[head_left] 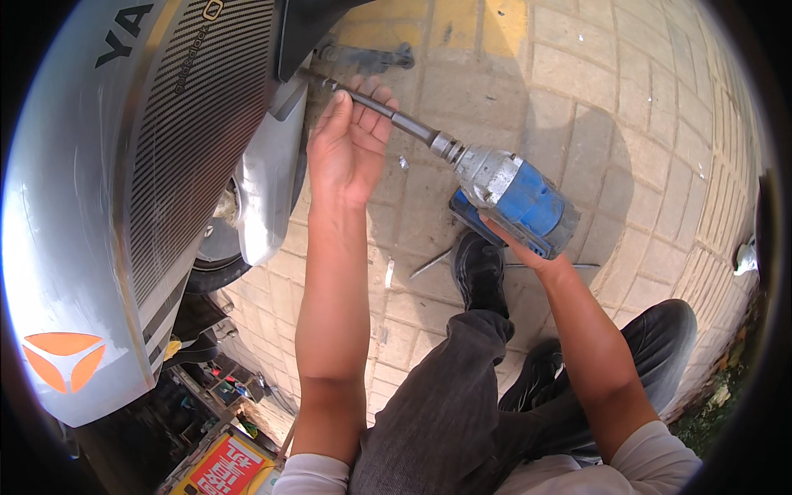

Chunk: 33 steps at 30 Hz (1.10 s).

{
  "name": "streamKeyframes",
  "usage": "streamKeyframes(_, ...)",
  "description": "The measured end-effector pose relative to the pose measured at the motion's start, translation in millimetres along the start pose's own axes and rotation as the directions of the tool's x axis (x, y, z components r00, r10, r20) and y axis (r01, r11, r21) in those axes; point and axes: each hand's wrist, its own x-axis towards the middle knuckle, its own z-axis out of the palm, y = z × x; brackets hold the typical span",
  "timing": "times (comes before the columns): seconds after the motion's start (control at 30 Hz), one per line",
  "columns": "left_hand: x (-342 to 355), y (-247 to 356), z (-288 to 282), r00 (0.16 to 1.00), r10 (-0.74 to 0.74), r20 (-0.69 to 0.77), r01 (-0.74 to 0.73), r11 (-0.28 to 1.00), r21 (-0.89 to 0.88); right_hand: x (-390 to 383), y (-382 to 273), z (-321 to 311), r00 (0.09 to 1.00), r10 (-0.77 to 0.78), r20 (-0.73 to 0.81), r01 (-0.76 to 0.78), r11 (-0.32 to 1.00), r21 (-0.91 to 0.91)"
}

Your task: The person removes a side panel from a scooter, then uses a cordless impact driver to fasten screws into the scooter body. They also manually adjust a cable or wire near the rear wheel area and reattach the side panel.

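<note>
A cordless impact wrench with a blue and grey body is held in my right hand, whose fingers are mostly hidden behind the tool. From its nose a long dark extension bar slants up and left to the silver scooter. My left hand is closed lightly around the bar near its far end, thumb in front and fingers behind. The bar's tip reaches the dark lower edge of the bodywork, where whatever it meets is too shadowed to make out.
Beneath the wrench, thin metal rods lie on the paving by my black shoe. A dark part rests on the ground beyond my left hand. At lower left stand a box of tools and a red-and-yellow package.
</note>
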Motion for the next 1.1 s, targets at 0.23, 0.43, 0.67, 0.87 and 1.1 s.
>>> streamKeyframes(0.23,3.6,-2.6,-0.4,1.000,0.005,0.002,-0.005,1.000,0.001,6.7,-31.2,3.3,0.934,0.300,0.196,-0.355,0.705,0.614)
streamKeyframes(0.43,4.6,-3.4,1.1,1.000,0.011,0.005,-0.011,1.000,0.002,5.9,-29.8,13.5,0.953,0.271,0.135,-0.283,0.643,0.712)
streamKeyframes(0.67,3.6,-3.2,5.4,1.000,0.014,-0.023,-0.014,1.000,0.015,10.4,-29.0,8.6,0.946,0.304,0.115,-0.303,0.697,0.649)
streamKeyframes(0.87,3.3,-4.3,4.3,1.000,0.024,-0.018,-0.024,1.000,0.010,13.8,-25.5,3.2,0.952,0.280,0.121,-0.295,0.745,0.599)
streamKeyframes(1.1,1.6,-4.9,3.1,0.999,0.031,-0.009,-0.031,0.999,0.014,13.8,-10.0,8.0,0.946,0.272,0.175,-0.322,0.733,0.600)
